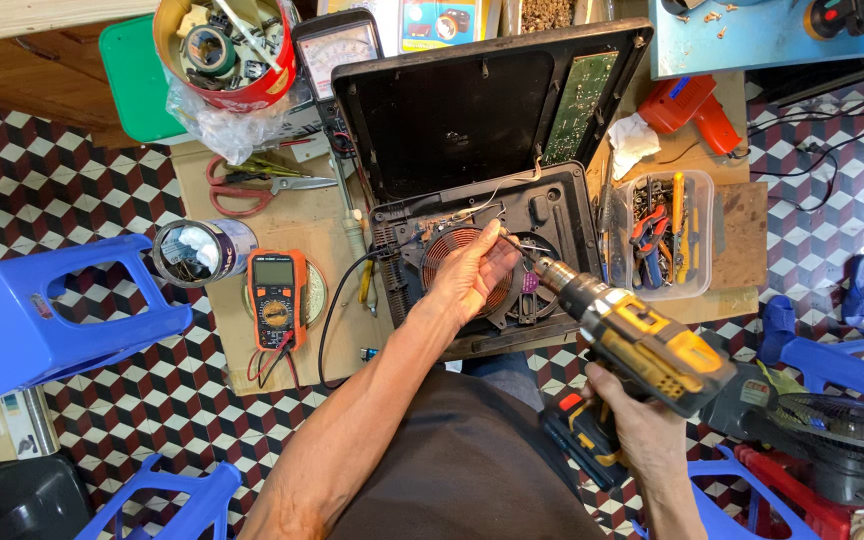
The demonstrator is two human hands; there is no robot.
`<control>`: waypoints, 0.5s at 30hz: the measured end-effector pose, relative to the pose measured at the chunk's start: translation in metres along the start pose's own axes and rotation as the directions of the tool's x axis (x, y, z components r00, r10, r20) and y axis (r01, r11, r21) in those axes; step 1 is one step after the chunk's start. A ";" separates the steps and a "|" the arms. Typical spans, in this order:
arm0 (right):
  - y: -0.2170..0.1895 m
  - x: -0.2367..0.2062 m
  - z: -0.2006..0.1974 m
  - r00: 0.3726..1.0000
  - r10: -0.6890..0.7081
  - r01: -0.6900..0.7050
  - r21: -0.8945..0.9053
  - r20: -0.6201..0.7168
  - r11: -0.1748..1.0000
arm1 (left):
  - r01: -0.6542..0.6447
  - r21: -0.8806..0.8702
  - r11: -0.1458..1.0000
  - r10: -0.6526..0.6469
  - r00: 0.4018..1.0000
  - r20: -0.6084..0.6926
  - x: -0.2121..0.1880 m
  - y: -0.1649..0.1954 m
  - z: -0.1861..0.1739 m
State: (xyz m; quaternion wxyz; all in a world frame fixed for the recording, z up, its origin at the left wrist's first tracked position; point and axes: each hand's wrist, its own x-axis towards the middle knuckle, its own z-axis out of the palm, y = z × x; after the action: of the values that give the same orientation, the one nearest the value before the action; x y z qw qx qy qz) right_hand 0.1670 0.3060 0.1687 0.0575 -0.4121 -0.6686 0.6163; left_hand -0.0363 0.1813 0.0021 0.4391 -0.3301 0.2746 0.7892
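An opened black induction cooker (552, 215) lies on a small wooden board, its lid (472, 110) tipped up at the back. My left hand (472, 272) rests on the copper coil (447, 250) inside and pinches the bit near its tip. My right hand (642, 425) grips the handle of a yellow and black cordless drill (642, 345), whose bit points down-left into the cooker beside the coil.
An orange multimeter (276, 297) with leads lies at the left. Red-handled scissors (252, 187), a tin of parts (227, 45), a clear tray of tools (667, 235) and an orange drill (697, 105) ring the board. Blue plastic stools (42, 315) and a fan (837, 425) stand on the chequered floor.
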 end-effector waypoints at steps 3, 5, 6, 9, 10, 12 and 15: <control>0.007 0.004 -0.011 0.989 -0.120 0.135 -0.194 0.087 0.972 | 0.049 -0.019 0.999 -0.049 0.999 -0.022 0.015 -0.012 -0.007; 0.014 0.008 -0.013 0.975 -0.144 0.181 -0.230 0.170 0.956 | 0.065 -0.012 0.998 -0.066 0.997 -0.045 0.026 -0.023 -0.013; 0.018 0.009 -0.013 0.981 -0.111 0.159 -0.328 0.160 0.931 | 0.072 -0.041 0.997 -0.074 0.997 -0.039 0.032 -0.029 -0.016; 0.029 0.016 -0.007 0.994 0.022 0.035 -0.508 0.106 0.861 | 0.074 -0.085 0.994 -0.077 0.996 -0.038 0.049 -0.039 -0.020; 0.032 0.019 -0.004 0.992 0.096 -0.044 -0.504 0.078 0.862 | 0.065 -0.073 0.995 -0.069 0.997 -0.048 0.054 -0.040 -0.020; 0.035 0.026 0.002 0.989 0.138 -0.100 -0.448 0.054 0.888 | 0.050 -0.053 0.997 -0.053 0.996 -0.072 0.063 -0.038 -0.018; 0.032 0.039 0.012 0.998 0.038 -0.016 -0.362 0.054 0.932 | 0.034 -0.024 0.999 -0.036 0.995 -0.095 0.072 -0.032 -0.011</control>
State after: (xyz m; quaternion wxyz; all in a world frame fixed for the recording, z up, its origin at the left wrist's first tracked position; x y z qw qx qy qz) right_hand 0.1503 0.3177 0.1213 -0.0477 -0.4063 -0.7661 0.4958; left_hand -0.0339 0.2252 -0.0641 0.4354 -0.3770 0.2805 0.7678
